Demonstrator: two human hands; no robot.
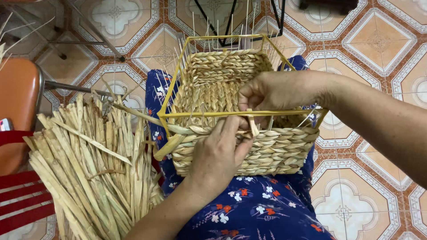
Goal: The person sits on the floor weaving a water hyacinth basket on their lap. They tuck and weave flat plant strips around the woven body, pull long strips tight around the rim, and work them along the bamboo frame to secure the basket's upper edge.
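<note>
Head view, looking down at the lap. A half-woven basket (231,111) of braided straw sits on the person's lap, over a blue floral garment (258,209). A yellow wire frame (178,75) stands around the basket; thin pale upright stakes rise from its far edge, their tips hard to separate from the floor pattern.

Left hand (218,155): lies against the near wall of the basket, fingers together and curled up toward the near frame bar. Fingertips are hidden behind the strand being worked, so the exact grip cannot be told.

Right hand (271,91): reaches in from the right over the near rim, thumb and fingers pinched shut on a flat straw strand (252,124) that crosses the near frame bar. Forearm is cut off at the right edge.

A bundle of loose dried straw strips (89,173) lies just left of the lap, bottom end cut off by the picture edge. An orange chair seat (18,106) shows at the left edge, only partly visible. Patterned tile floor (369,44) beneath; dark metal legs at the top, their object out of view.
</note>
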